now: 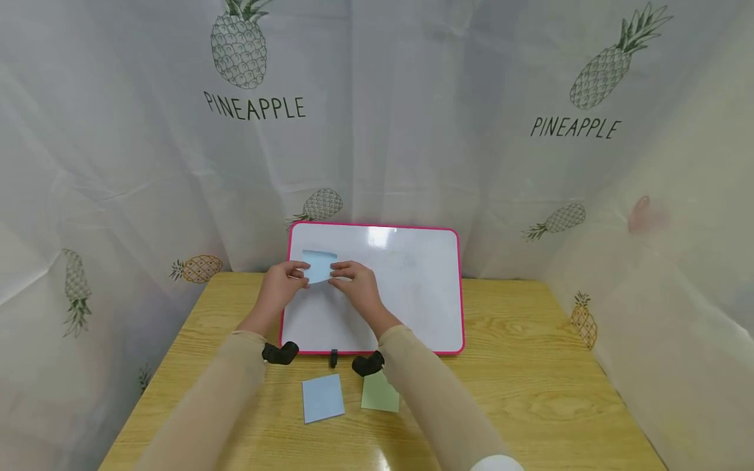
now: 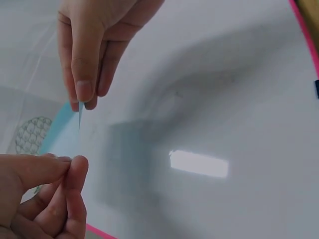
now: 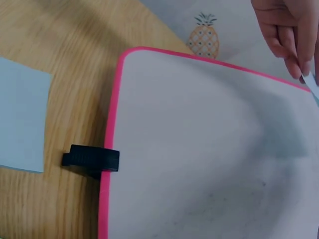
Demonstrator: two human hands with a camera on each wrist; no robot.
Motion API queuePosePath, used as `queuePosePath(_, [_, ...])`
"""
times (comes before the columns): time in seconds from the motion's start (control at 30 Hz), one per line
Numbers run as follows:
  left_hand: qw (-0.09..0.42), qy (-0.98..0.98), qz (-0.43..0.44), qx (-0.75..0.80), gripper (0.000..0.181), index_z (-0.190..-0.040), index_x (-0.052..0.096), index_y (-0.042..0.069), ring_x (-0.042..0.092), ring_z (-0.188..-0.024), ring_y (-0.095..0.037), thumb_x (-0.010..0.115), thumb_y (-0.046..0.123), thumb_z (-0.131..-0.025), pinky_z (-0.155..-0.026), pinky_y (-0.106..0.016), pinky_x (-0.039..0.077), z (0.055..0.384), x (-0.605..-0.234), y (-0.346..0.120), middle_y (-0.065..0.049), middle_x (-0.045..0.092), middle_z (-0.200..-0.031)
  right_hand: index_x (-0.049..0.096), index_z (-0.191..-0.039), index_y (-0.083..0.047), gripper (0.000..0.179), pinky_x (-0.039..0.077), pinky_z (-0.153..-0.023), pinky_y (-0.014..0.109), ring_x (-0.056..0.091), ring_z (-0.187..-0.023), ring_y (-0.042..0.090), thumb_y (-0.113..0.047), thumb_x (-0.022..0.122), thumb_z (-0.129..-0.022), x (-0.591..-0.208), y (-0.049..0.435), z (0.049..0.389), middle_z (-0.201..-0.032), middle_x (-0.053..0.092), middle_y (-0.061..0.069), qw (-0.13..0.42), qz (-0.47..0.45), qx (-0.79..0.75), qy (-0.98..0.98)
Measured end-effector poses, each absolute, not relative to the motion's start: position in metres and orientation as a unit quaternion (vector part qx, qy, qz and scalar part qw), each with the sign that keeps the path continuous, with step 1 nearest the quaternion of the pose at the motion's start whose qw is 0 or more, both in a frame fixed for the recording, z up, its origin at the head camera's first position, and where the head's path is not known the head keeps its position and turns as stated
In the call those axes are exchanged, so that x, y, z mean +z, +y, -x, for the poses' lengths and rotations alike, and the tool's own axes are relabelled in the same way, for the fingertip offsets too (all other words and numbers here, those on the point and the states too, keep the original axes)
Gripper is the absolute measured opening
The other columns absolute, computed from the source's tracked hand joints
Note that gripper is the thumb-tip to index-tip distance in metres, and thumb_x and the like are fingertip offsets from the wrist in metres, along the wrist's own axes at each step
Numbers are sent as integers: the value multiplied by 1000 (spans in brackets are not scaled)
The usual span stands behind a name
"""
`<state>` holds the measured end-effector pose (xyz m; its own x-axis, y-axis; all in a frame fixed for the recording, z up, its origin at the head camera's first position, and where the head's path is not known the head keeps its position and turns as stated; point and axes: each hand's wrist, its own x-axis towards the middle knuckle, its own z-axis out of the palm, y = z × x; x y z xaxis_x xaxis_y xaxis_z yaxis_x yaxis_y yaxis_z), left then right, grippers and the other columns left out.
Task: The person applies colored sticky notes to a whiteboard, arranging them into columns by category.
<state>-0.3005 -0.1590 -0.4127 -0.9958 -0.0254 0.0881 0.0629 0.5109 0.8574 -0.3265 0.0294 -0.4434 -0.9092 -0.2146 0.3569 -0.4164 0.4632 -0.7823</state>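
A light blue sticky note (image 1: 320, 267) is held up in front of the upper left of a pink-edged whiteboard (image 1: 406, 288), its top edge curling over. My left hand (image 1: 280, 288) pinches the note's left side between thumb and fingers. The right side of the note is pinched by my right hand (image 1: 358, 288). In the left wrist view the left hand (image 2: 45, 196) appears below and the right hand (image 2: 97, 47) above, with the note edge-on between them. The right wrist view catches only the left hand (image 3: 291, 35) and a sliver of the note.
A blue sticky-note pad (image 1: 323, 399) and a green pad (image 1: 379, 392), partly behind the right sleeve, lie on the wooden table (image 1: 518, 366). A black clip (image 1: 334, 358) grips the board's lower edge. Behind hangs a pineapple-print curtain (image 1: 412, 131).
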Motion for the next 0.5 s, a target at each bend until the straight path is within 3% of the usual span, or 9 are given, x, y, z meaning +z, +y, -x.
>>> queuePosePath(0.23, [36,-875,5,-483,42,-135,56,2,67,-90,-33,60,0,-94,-70,-28,49,319,-404,-162,-17,59,-100,78,-100,-8,18,45,-96,25,57,-116,13,-17,78,-84,-437,18,340,-114,68,-6,119,-174,460,-862])
queuePosePath(0.5, [38,-882,-15,-470,48,-142,49,3,64,-91,-31,58,0,-95,-76,-30,50,332,-405,-161,-16,55,-101,77,-102,-7,19,48,-90,22,59,-112,14,-12,78,-84,-432,11,354,-111,69,-4,111,-151,510,-839])
